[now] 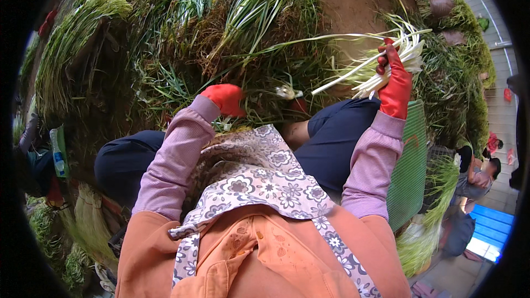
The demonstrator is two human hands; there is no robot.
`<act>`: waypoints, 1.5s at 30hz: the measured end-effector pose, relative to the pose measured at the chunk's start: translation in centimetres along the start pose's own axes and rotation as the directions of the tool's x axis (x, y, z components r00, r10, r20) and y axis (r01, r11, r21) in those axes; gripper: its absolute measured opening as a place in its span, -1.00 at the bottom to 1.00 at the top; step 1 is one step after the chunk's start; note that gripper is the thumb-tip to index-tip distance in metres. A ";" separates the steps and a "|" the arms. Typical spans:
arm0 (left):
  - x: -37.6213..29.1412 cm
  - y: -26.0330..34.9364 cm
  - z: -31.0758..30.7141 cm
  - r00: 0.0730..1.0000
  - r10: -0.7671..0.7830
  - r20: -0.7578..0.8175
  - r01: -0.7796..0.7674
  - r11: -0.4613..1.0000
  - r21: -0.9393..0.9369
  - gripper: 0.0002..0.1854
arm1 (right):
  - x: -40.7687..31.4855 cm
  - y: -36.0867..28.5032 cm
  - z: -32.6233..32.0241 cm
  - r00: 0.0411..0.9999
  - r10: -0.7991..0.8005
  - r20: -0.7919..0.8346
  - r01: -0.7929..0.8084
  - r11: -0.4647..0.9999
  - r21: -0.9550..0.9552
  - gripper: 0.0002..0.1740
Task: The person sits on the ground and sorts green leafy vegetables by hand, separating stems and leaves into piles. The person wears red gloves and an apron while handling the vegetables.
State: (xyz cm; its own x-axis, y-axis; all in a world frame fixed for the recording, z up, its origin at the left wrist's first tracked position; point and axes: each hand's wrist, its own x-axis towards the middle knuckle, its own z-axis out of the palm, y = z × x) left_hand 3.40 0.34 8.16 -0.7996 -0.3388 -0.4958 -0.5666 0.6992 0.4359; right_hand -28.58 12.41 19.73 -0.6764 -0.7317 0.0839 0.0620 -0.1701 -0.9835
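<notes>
My right hand point(393, 78), in a red glove, is raised at the right above the knee. It grips a bunch of long white-stemmed greens point(408, 51) that look like garlic chives. One pale stem sticks out of the bunch to the left. My left hand point(225, 99), also red-gloved, is over the heap in front of my lap. It is blurred and its fingers are turned away, so whether it holds a stalk is hidden. Beyond it lies a pile of rooted green plants point(248, 20) with brown roots and loose leaves.
A green mesh basket point(408, 165) stands by my right side. More greens point(434, 207) lie behind it, and a long heap point(463, 49) runs along the right. A plastic bottle point(59, 159) is at the left. People point(480, 174) sit at the far right. Bare soil point(352, 0) shows ahead.
</notes>
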 end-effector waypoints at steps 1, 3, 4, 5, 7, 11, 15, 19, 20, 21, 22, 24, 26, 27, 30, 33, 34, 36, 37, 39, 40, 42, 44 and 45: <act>-0.2 0.8 -0.1 0.992 0.004 -0.123 -0.025 0.985 -0.173 -0.45 | -0.1 0.1 -0.1 0.999 0.028 -0.044 -0.029 0.999 -0.025 -0.66; 0.8 3.6 -1.3 0.911 0.152 -0.384 -0.355 0.762 -0.541 -0.49 | -0.1 0.5 -0.1 1.000 -0.005 -0.007 0.004 0.999 -0.049 -0.68; 1.0 5.3 -1.8 0.917 0.135 -0.376 -0.356 0.702 -0.617 -0.53 | 0.0 0.6 -0.1 1.000 0.005 0.004 -0.005 1.000 -0.031 -0.69; 1.3 6.9 -2.1 0.891 0.144 -0.431 -0.424 0.607 -0.672 -0.58 | 0.0 0.8 0.0 1.000 -0.029 -0.002 0.030 0.999 0.029 -0.71; 2.1 10.0 -2.5 0.764 0.171 -0.622 -0.514 0.743 -0.428 -0.68 | -0.3 0.9 0.4 1.000 0.023 -0.018 -0.020 0.991 0.129 -0.67; 3.0 13.5 -2.5 0.480 0.217 -0.850 -0.703 0.675 -0.224 -0.82 | -2.5 1.6 1.8 0.974 0.172 0.146 -0.212 0.918 0.335 -0.47; 4.6 12.8 -1.9 0.482 0.261 -0.837 -0.732 0.645 -0.220 -0.78 | -2.8 2.9 3.1 0.950 0.276 0.147 -0.312 0.845 0.434 -0.65; 8.9 4.7 -2.4 0.316 -0.160 -0.935 -0.454 0.840 -0.297 -0.81 | 1.0 0.0 0.4 0.681 -0.128 0.721 -0.676 0.270 0.686 -0.73; 10.5 1.9 -2.6 0.289 -0.285 -0.914 -0.163 0.926 -0.341 -0.73 | 1.6 -1.0 -0.4 0.799 -0.164 0.579 -0.498 0.361 0.789 -0.68; 11.8 -1.1 -2.6 0.381 -0.411 -0.828 0.083 0.907 -0.412 -0.62 | 1.8 -1.9 -1.0 0.834 -0.300 0.463 -0.338 0.386 0.858 -0.64; 13.0 -3.4 -2.1 0.456 -0.474 -0.753 0.265 0.880 -0.394 -0.57 | 1.9 -2.9 -1.3 0.804 -0.378 0.459 -0.281 0.439 0.853 -0.58; 14.5 -6.6 -1.1 0.622 -0.472 -0.624 0.378 0.880 -0.288 -0.55 | 1.2 -4.9 -1.5 0.801 -0.493 0.340 -0.092 0.460 0.883 -0.48; 14.7 -8.1 -0.7 0.658 -0.469 -0.590 0.293 0.880 -0.373 -0.56 | 0.8 -6.0 -0.6 0.762 -0.555 0.333 -0.042 0.471 0.881 -0.34; 14.3 -8.1 -0.6 0.649 -0.507 -0.567 0.223 0.840 -0.495 -0.57 | 0.8 -6.3 0.1 0.734 -0.574 0.363 -0.091 0.446 0.890 -0.31; 11.3 -6.6 -1.5 0.738 -0.471 -0.483 -0.069 0.660 -0.749 -0.64 | 1.8 -3.8 3.5 0.635 -0.596 0.492 -0.426 0.261 0.866 -0.47; 7.8 -4.4 -2.5 0.839 -0.351 -0.415 -0.283 0.369 -0.885 -0.80 | 0.1 2.2 7.1 0.706 -0.202 0.678 -0.581 0.382 0.719 -0.61; 6.8 -3.6 -2.5 0.832 -0.327 -0.448 -0.332 0.353 -0.875 -0.80 | -0.4 4.9 8.9 0.682 -0.186 0.707 -0.579 0.454 0.678 -0.62; 5.0 -2.0 -2.0 0.835 -0.320 -0.447 -0.399 0.206 -0.893 -0.79 | -2.9 8.4 10.5 0.826 0.360 0.435 -0.537 0.739 0.408 -0.63; 4.3 -1.4 -1.7 0.812 -0.313 -0.493 -0.439 0.231 -0.868 -0.76 | -3.6 9.8 11.4 0.797 0.444 0.410 -0.590 0.718 0.369 -0.61; 3.3 -0.4 -1.0 0.790 -0.296 -0.537 -0.478 0.252 -0.841 -0.77 | -4.7 11.6 12.8 0.741 0.615 0.270 -0.670 0.707 0.225 -0.57; 2.9 -0.1 -0.6 0.803 -0.271 -0.532 -0.467 0.269 -0.842 -0.76 | -5.2 11.8 12.8 0.698 0.661 0.276 -0.713 0.679 0.175 -0.58; 2.5 0.3 -0.1 0.806 -0.304 -0.508 -0.411 0.329 -0.850 -0.78 | -5.9 12.0 12.7 0.641 0.684 0.347 -0.758 0.635 0.150 -0.60; 2.3 0.6 0.0 0.768 -0.318 -0.556 -0.400 0.439 -0.804 -0.78 | -6.3 12.0 12.6 0.672 0.603 0.430 -0.717 0.674 0.175 -0.60; 2.2 0.8 0.1 0.741 -0.324 -0.589 -0.379 0.523 -0.764 -0.78 | -6.4 12.0 12.5 0.679 0.553 0.482 -0.697 0.692 0.188 -0.61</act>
State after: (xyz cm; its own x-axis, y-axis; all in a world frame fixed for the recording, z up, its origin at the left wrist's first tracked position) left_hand 1.23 0.20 7.40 -0.5260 -0.8479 -0.0658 -0.1449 0.0131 0.9894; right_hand -14.31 6.81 9.44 -0.0711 -0.9095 -0.4096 0.6524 0.2682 -0.7088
